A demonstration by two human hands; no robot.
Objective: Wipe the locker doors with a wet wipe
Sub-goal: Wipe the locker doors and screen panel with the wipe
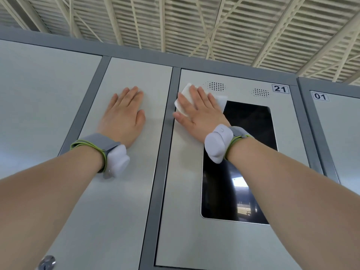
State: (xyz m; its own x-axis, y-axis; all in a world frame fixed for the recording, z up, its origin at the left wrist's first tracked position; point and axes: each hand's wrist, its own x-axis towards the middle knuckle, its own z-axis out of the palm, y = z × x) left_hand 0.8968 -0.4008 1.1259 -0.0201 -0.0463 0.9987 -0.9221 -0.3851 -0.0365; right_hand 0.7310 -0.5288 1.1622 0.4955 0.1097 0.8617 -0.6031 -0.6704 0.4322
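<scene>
Well, from where I sit, my left hand (124,114) lies flat against the plain pale-grey metal locker door (124,201), palm down, fingers straight and close together, pointing up, and it holds nothing. My right hand (196,112) is spread flat too, fingers straight and slightly fanned, pressing the folded white wet wipe (185,96) against the upper left corner of the pale-grey locker door numbered 21 (185,191). The wipe shows above and to the left of the fingers, and a thin corner of it pokes out past the little finger, just touching the top edge of the door's dark glossy window panel (247,152). Both forearms reach forward and upward, roughly parallel, the right wrist crossing the window's upper left corner. Each wrist carries a grey strap with a green edge and a pale rounded pod: left band (116,160), right band (219,145). A dark-grey frame post (165,152) runs between the two doors. Two patches of small vent holes (216,86) sit above the window, near the 21 label (280,89). Further right, another door bears a 01 label (320,96). A round silver lock (46,263) shows at the bottom left. Overhead is a ribbed ceiling with pale trusses (214,26).
</scene>
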